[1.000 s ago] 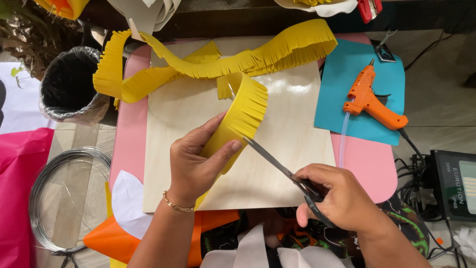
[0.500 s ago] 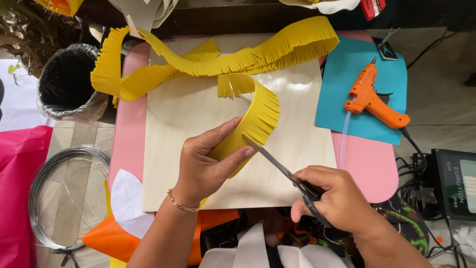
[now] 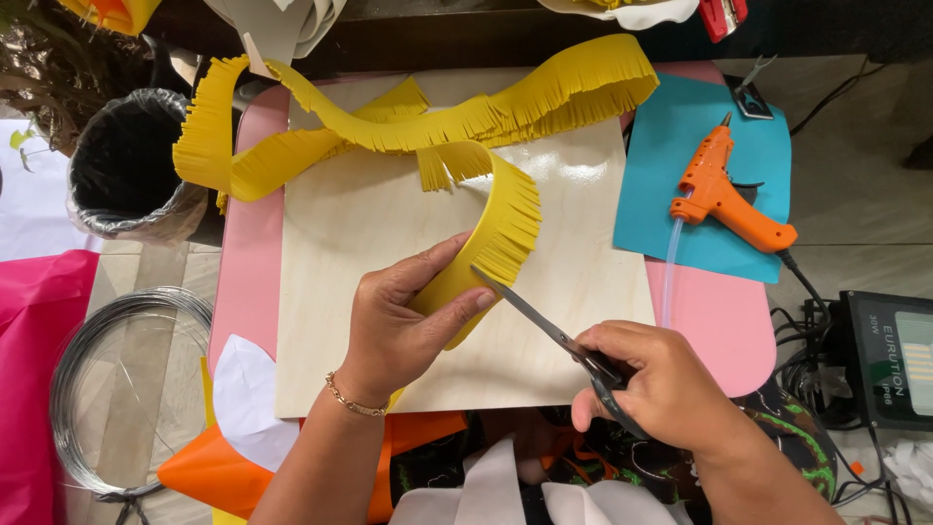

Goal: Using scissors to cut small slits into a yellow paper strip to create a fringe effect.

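My left hand [image 3: 403, 326] grips a long yellow foam strip [image 3: 486, 219] that curls up off a pale wooden board [image 3: 389, 224]. The strip's edge is cut into a fringe, and its far length winds across the back of the board. My right hand [image 3: 656, 389] holds a pair of dark scissors [image 3: 544, 326], whose blades point up-left and meet the strip's edge just beside my left fingertips.
An orange glue gun [image 3: 724, 190] lies on a blue sheet [image 3: 700, 126] at the right, over a pink table [image 3: 724, 326]. A black-lined bin [image 3: 126, 160] stands at the left, a wire coil [image 3: 117, 389] below it, and a dark box [image 3: 889, 360] with cables at far right.
The strip has been fed along through my left hand, so the curled fringed part now arches higher and further right. The scissors stay at the strip's edge, and my right hand has barely moved.
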